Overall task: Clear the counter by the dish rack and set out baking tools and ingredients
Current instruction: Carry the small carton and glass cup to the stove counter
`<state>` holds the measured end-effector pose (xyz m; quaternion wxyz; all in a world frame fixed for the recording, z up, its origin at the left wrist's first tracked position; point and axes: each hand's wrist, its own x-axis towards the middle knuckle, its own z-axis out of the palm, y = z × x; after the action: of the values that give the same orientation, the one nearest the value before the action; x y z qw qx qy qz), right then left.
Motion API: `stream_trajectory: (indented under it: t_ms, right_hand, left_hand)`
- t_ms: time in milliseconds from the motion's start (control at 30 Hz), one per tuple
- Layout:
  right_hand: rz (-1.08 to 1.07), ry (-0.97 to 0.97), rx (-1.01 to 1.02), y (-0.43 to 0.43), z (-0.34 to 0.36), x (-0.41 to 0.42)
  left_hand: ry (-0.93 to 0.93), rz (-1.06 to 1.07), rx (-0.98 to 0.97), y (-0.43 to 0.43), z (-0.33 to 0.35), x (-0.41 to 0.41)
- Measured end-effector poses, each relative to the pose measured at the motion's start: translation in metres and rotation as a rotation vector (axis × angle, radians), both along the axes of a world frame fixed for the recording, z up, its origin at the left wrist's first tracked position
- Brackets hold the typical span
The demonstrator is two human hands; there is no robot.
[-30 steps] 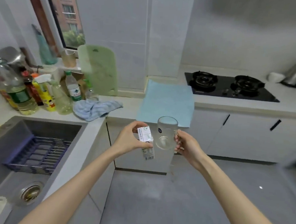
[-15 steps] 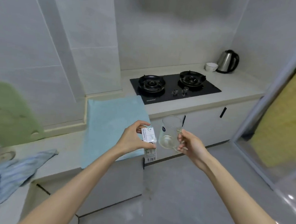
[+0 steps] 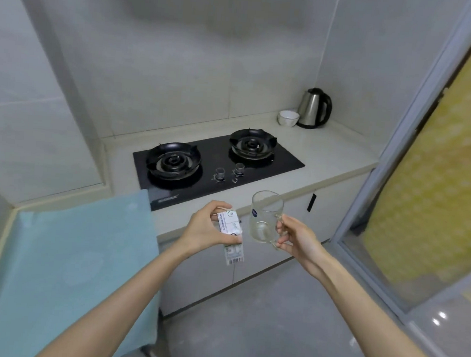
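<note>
Glass mug, right hand, packet in left hand, print unreadable

a clear glass mug is held upright by its handle in the right hand; a small white packet is pinched in the left hand, before a black gas hob.

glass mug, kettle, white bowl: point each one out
glass mug [image 3: 266,219]: head view, clear side wall
kettle [image 3: 313,109]: head view, steel body
white bowl [image 3: 288,119]: head view, outer wall
</note>
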<state>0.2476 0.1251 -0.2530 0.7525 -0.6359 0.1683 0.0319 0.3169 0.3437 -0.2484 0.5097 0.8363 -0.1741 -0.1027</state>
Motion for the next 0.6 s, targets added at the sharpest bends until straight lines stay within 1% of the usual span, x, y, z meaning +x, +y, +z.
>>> stream_trajectory:
  t_ms: [233, 400, 600]
  right_hand:
    - [-0.051, 0.013, 0.037, -0.103, -0.002, 0.083]
    - [-0.09, 0.018, 0.046, -0.165, -0.012, 0.144]
    - [-0.128, 0.036, 0.039, -0.24, -0.023, 0.236]
  left_hand:
    - [0.001, -0.004, -0.028, -0.104, 0.01, 0.099]
    - [0.018, -0.036, -0.061, -0.17, 0.001, 0.173]
    - [0.004, -0.066, -0.044, -0.249, -0.016, 0.274]
